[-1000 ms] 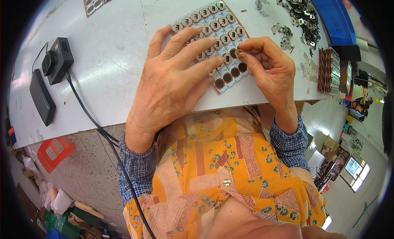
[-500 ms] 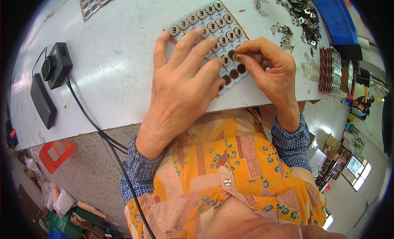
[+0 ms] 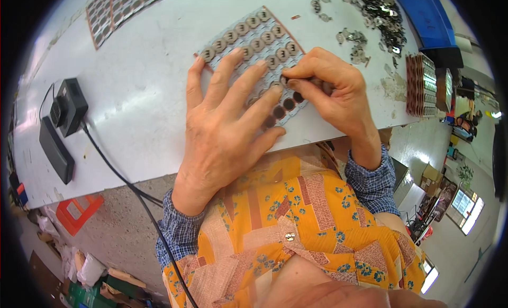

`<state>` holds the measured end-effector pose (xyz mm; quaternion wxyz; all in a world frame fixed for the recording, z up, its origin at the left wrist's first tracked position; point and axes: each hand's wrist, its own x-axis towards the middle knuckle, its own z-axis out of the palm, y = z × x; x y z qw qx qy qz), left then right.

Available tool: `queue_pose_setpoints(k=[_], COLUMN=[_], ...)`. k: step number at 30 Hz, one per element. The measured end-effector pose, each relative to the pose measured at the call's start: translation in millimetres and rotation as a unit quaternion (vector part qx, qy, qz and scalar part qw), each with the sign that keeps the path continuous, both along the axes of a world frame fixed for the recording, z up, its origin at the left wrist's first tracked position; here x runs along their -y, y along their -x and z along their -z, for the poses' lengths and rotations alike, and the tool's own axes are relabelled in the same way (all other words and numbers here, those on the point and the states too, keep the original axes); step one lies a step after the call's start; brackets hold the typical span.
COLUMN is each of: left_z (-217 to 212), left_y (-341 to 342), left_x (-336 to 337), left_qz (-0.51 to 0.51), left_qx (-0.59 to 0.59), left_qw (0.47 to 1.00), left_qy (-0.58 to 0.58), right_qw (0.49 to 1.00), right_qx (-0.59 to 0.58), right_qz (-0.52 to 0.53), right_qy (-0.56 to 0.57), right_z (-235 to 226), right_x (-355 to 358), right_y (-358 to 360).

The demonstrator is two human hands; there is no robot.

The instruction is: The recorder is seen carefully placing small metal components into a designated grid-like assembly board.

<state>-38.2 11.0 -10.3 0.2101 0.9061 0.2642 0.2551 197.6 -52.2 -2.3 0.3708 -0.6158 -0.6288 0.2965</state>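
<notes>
A panel of small light-blue circuit boards (image 3: pixel 286 116) lies at a slant on the white table. Rows of metal clips (image 3: pixel 230 36) sit on its far part, while dark round spots (image 3: pixel 289 104) show along its near edge. My left hand (image 3: pixel 225 112) rests spread over the left part of the panel, fingers apart and holding nothing, hiding some rows. At the panel's right side, my right hand (image 3: pixel 333 91) pinches thumb and forefinger together just above one board. What sits between those fingertips is too small and covered to make out.
Loose metal clips (image 3: pixel 383 19) are heaped at the far right beside a blue bin (image 3: pixel 426 19). A stack of panels (image 3: pixel 420 85) stands at the right edge. More panels (image 3: pixel 124 11) lie far left. A black device (image 3: pixel 71 107) with a cable (image 3: pixel 114 162) occupies the left.
The view has shifted slightly, so the panel appears lower and further left. My right thumb and forefinger remain pinched at the panel; my left hand stays spread on it, its thumb a little lower.
</notes>
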Motion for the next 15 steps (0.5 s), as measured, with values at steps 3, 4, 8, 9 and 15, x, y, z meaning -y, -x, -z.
queue_pose_setpoints(k=[3,4,8,9,15], left_z=[0,0,0,0,-1], left_y=[-1,-1,-1,0,-1], left_x=[-1,-1,-3,-3,-2], left_qz=[-0.007,-0.002,0.0,0.001,0.001], left_qx=[0.002,0.004,0.007,0.008,0.003], left_qw=[1.0,1.0,1.0,1.0,1.0], left_qy=[-0.004,-0.007,-0.009,-0.009,-0.003], right_qw=[0.999,0.996,0.979,0.966,0.926], right_qx=[0.023,0.044,0.087,0.126,0.265], right_qz=[0.035,0.061,0.112,0.151,0.238], right_qy=[-0.024,-0.041,-0.145,-0.167,-0.127], right_z=[4,5,10,7,1], right_x=[4,7,23,29,46], right_y=[10,15,15,6,-42])
